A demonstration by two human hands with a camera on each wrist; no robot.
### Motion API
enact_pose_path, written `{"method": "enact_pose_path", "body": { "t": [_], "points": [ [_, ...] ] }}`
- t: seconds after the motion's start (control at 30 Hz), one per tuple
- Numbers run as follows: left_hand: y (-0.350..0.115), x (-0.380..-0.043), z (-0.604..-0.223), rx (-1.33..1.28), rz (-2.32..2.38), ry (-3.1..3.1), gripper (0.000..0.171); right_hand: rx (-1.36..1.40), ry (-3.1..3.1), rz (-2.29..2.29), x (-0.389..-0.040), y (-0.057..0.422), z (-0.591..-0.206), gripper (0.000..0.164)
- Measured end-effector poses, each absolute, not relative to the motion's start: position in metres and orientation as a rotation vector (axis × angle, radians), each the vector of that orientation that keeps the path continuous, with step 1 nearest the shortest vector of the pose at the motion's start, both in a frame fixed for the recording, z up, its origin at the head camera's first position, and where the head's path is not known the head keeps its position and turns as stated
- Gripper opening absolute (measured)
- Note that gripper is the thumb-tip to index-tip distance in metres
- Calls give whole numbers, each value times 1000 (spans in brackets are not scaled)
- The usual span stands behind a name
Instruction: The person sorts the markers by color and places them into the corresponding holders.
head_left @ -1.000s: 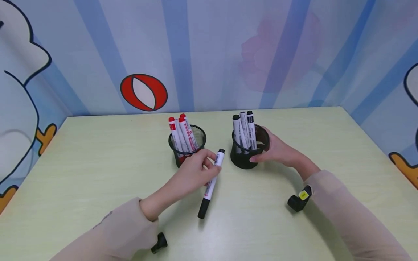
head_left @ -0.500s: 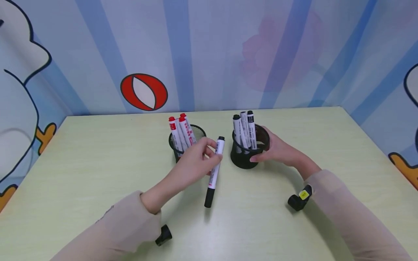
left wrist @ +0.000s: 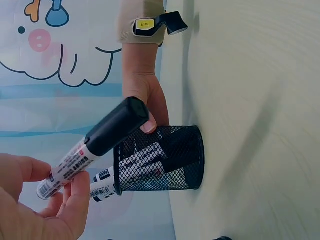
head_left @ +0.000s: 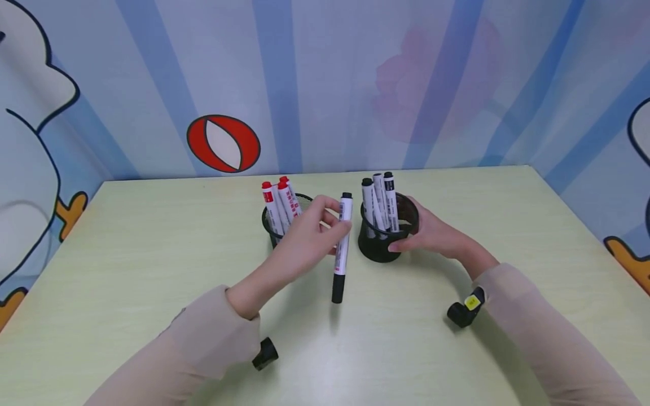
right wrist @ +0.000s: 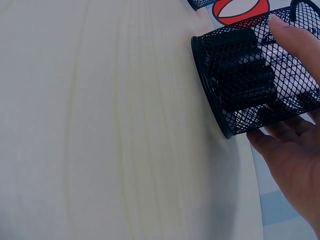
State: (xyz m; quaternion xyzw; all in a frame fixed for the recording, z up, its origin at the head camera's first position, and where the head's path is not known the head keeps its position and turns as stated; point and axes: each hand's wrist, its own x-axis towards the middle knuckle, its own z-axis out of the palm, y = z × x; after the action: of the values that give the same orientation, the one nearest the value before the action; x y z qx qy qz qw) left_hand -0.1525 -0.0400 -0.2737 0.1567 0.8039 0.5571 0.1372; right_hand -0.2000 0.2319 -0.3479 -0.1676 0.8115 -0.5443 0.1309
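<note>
Between thumb and fingers my left hand (head_left: 310,234) pinches a white marker with a black cap (head_left: 342,248), lifted off the table, cap end down. In the left wrist view the marker (left wrist: 75,162) slants past the near side of the pen holder. My right hand (head_left: 434,231) grips the black mesh pen holder (head_left: 380,248) from its right side, thumb on the front. Several black markers (head_left: 378,206) stand in it; in the right wrist view their black caps (right wrist: 245,70) show through the mesh at the bottom. The holder stands upright on the table.
A second black mesh pen holder (head_left: 275,239) with several red markers (head_left: 278,206) stands left, partly hidden behind my left hand. The pale wooden table (head_left: 152,242) ends at a painted wall (head_left: 330,84) at the back. Both wrists carry black camera mounts (head_left: 464,310).
My left hand has raised the marker and moved it away from me and slightly right, turning it closer to upright. My right hand and its pen holder have stayed in place.
</note>
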Motion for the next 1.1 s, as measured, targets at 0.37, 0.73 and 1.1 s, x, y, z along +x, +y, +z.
{"method": "enact_pose_path", "body": {
  "t": [0.37, 0.73, 1.1],
  "points": [
    [-34, -163, -269, 387, 1705, 2271, 32, -489, 2363, -1568, -200, 233, -348, 97],
    [-22, -173, -262, 304, 1831, 2250, 32, -496, 2346, -1568, -200, 232, -346, 99],
    [-13, -179, -259, 313, 1894, 2229, 35, -502, 2333, -1579, -200, 232, -348, 98]
  ]
}}
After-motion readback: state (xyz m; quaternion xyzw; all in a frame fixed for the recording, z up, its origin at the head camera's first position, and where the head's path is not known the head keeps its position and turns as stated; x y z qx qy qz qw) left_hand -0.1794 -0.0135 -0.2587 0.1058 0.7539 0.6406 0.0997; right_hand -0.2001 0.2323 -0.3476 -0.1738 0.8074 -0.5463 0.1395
